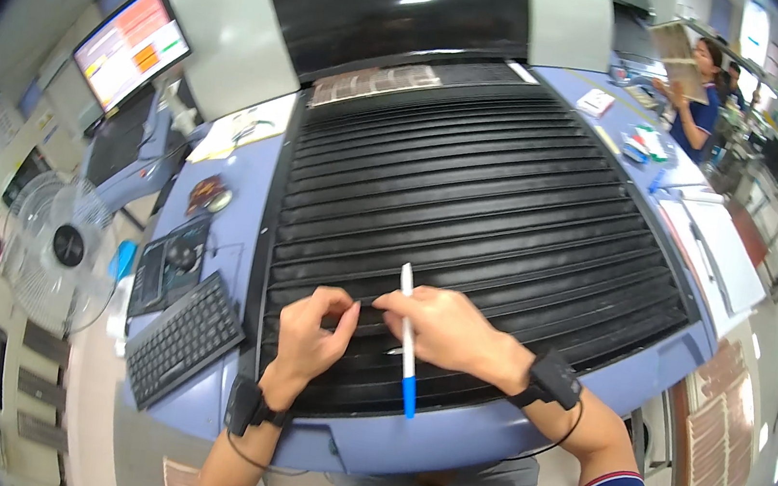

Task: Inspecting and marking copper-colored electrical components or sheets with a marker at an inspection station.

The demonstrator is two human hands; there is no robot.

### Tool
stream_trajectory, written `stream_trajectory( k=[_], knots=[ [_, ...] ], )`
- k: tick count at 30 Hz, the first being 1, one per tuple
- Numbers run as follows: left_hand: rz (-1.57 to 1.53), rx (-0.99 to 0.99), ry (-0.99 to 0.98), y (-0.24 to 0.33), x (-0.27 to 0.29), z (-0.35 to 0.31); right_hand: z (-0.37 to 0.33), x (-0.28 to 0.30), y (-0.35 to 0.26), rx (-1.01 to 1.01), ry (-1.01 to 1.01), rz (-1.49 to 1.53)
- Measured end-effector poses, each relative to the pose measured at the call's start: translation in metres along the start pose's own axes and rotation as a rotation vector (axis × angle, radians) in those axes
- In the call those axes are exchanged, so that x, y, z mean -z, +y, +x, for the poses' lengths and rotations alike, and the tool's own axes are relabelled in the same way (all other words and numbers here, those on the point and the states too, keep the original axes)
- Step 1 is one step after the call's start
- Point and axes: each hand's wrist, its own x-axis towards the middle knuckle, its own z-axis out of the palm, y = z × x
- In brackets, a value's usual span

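A white marker with a blue end [408, 396] lies across my right hand [456, 331], held between its fingers and standing nearly upright in view. The right thumb and index finger reach left, almost meeting my left hand [310, 335]. That left hand is curled, its thumb and index fingertip close together; anything pinched there is too small to make out against the black. Both hands are over the near part of a black ribbed bellows cover [474, 185]. Each wrist wears a black strapped device with a thin cable.
Left of the cover are a black keyboard [185, 341], a mouse [181, 256] and a fan [68, 245]. A monitor [133, 46] stands farther back. Papers and a pen [713, 254] lie on the right ledge. At the far right, another person [700, 106] holds up a panel.
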Motion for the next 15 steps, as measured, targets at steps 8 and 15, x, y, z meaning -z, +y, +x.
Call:
stream_trajectory(
  k=[8, 15],
  knots=[
    [0.112, 0.176, 0.207, -0.022, 0.022, 0.009, 0.011, 0.017, 0.005, -0.055, 0.070, -0.028],
    [0.452, 0.353, 0.117, -0.031, 0.032, 0.014, 0.019, 0.034, 0.019, -0.192, 0.177, -0.015]
  ],
)
